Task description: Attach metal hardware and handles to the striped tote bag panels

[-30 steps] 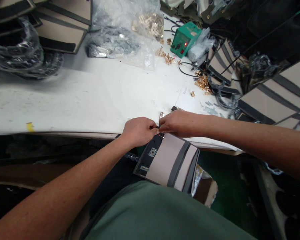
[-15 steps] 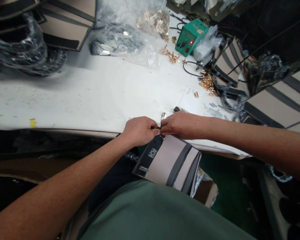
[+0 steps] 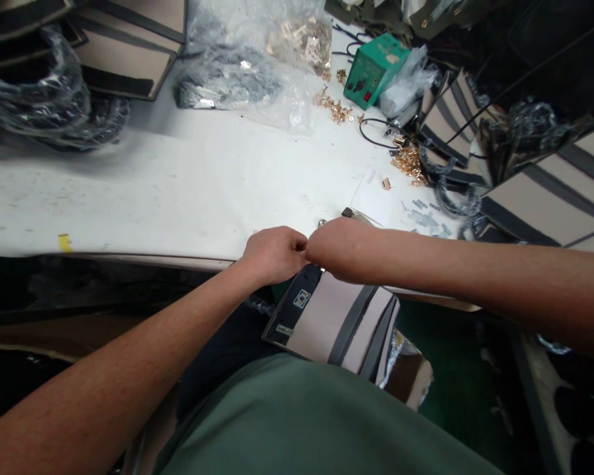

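Observation:
A beige bag piece with dark bands (image 3: 330, 310) hangs at the table's front edge, its lower part near my lap. A small metal plate (image 3: 301, 299) sits on its dark strip. My left hand (image 3: 277, 254) is closed at the piece's upper corner, fingertips pinched together. My right hand (image 3: 337, 247) is closed right beside it, turned so its fingers are mostly hidden. What lies between the fingertips is too small to make out. A shiny metal fitting (image 3: 321, 224) shows just behind my right hand.
Behind are a green box (image 3: 376, 69), a plastic bag of metal parts (image 3: 301, 46) and loose gold fittings (image 3: 408, 161). Plastic-wrapped handles (image 3: 54, 99) lie at the left. More striped pieces (image 3: 549, 204) stand at the right on the white table (image 3: 178, 191).
My right hand has shifted left and rolled over, covering more of the fitting and fingertips. The red light on the green box is no longer lit.

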Demonstrator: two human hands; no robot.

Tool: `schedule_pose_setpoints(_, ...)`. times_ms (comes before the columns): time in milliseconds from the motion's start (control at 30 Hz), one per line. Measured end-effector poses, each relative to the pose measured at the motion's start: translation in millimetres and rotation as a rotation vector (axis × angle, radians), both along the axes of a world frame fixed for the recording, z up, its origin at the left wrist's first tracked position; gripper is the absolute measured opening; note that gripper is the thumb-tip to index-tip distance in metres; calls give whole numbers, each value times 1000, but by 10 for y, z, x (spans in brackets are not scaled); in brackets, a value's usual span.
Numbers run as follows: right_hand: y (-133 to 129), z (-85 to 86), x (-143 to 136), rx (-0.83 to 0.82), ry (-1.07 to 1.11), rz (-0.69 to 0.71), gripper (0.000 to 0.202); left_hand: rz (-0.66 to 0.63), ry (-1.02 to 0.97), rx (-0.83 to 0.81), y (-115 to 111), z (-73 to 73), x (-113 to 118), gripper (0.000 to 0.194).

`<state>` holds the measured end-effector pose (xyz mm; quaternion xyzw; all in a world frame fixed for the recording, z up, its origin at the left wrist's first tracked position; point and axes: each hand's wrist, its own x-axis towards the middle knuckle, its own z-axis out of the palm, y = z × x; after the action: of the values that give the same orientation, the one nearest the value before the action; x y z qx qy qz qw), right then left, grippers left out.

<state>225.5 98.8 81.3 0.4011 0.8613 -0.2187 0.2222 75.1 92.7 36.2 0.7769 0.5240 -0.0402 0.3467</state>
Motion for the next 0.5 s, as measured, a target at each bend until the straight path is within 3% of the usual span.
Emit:
schedule_pose_setpoints(133,130,8,317,-117,134,180,19,-10,-31,-11,9,-26,-8,35)
schedule_pose_setpoints(267,151,-55,575,-153,382,229,21,-17,-36,-20,15,-26,-8,34)
schedule_pose_setpoints(500,121,-124,547,-70,384,345,17,-5,-2,-17,5,3,6,28)
